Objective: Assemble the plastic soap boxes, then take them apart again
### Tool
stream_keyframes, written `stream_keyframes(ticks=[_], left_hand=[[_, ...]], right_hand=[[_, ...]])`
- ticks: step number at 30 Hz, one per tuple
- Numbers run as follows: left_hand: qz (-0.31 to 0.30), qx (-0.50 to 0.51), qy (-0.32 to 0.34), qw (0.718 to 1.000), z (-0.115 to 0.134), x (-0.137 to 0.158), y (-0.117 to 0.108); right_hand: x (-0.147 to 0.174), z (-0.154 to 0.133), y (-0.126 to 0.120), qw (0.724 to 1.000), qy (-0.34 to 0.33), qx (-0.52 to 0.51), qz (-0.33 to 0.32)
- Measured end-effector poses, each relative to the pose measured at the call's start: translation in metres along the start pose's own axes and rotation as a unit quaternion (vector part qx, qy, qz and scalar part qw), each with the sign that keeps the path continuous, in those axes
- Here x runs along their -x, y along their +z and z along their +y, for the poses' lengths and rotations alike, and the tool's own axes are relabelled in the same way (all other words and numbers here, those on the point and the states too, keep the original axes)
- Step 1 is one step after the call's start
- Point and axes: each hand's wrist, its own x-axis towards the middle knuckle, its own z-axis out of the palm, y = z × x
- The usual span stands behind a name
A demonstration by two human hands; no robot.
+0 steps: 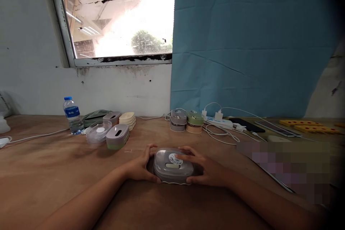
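A grey lidded soap box (pixel 164 161) with rounded corners sits on the table right in front of me. Its lid is see-through and carries a round white label with a barcode; a pale oval piece shows below the label. My left hand (pixel 142 167) grips the box's left side, thumb at the near corner and fingers behind. On the right side, my right hand (pixel 207 167) holds it with the thumb low at the front, one finger on the label and others at the back. Both hands are closed around the box.
At back left stand a water bottle (pixel 72 116), clear lids (pixel 98 134), a lilac-and-green box (pixel 118 137) and stacked cream trays (pixel 127 119). Two stacks of boxes (pixel 178 120) stand at the back. To the right lie a power strip (pixel 219 122), cables, phones (pixel 277 128) and yellow strips (pixel 299 123).
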Motion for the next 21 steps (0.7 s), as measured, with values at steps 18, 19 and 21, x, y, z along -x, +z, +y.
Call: stream_keyframes(ticks=[18, 19, 21], left_hand=[[0.001, -0.040, 0.009, 0.999, -0.0050, 0.0016, -0.0016], [0.006, -0.051, 0.009, 0.999, -0.0045, 0.0020, -0.0017], [0.021, -0.078, 0.021, 0.997, -0.0020, 0.0024, -0.0024]], right_hand=[[-0.0010, -0.0014, 0.0031, 1.000, 0.013, 0.005, 0.007], [-0.0006, -0.0009, 0.0030, 1.000, 0.015, 0.011, 0.007], [0.0003, -0.0011, 0.0026, 1.000, 0.020, 0.018, 0.004]])
